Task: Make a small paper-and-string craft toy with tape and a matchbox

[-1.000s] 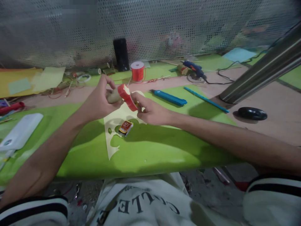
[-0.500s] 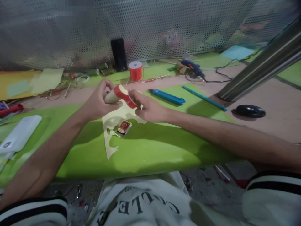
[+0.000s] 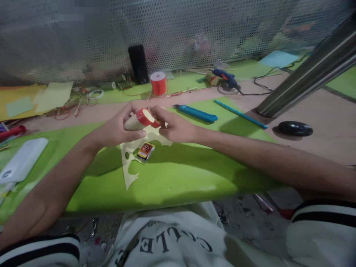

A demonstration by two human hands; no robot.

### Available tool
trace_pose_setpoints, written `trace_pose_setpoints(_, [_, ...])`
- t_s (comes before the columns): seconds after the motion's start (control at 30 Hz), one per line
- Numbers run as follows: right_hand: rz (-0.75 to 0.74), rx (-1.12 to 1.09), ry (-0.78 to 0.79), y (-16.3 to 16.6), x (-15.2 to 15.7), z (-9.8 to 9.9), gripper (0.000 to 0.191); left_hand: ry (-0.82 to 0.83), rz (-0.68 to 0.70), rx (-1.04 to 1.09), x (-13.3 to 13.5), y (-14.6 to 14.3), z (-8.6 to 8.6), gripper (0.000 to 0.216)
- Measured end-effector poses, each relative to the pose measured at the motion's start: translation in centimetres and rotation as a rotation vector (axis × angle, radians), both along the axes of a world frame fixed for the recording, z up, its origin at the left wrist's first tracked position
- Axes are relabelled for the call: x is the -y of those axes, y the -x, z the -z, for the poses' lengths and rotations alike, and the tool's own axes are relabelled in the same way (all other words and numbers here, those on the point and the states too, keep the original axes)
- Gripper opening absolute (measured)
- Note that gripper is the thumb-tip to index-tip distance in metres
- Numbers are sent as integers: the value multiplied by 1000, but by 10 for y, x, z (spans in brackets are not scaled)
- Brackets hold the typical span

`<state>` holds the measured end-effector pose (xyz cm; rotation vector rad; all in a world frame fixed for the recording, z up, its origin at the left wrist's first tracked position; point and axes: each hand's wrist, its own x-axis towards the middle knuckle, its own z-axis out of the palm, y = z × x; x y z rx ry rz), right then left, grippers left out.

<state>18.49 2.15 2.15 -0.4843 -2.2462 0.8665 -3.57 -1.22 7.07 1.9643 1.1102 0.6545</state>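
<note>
My left hand grips a pale tan cylinder over the middle of the green sheet. A red strip wraps around the cylinder's right end. My right hand pinches that red strip from the right, fingers closed on it. Below the hands lies a pale yellow paper piece with cut-outs, and on it a small red and yellow packet.
A blue utility knife and a thin blue stick lie right of my hands. Further back stand a red thread spool, a black cylinder and a blue glue gun. A white device sits left, a black mouse right.
Both hands have lowered slightly with the cylinder. The red strip, earlier sticking out toward the right hand, now lies closer around the cylinder's end.
</note>
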Motion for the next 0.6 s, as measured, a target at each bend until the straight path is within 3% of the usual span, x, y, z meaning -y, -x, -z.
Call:
trace_pose_setpoints(0.37, [7,21,161,1,5,2,43,210,2,74,1,-5,3,42])
trace_pose_setpoints(0.53, [101,82,136,5,8,0,18,93,-45,122,-9,-2,9,37])
trace_pose_setpoints(0.6, [165,119,130,5,7,-1,17,36,-88,115,-13,0,12,36])
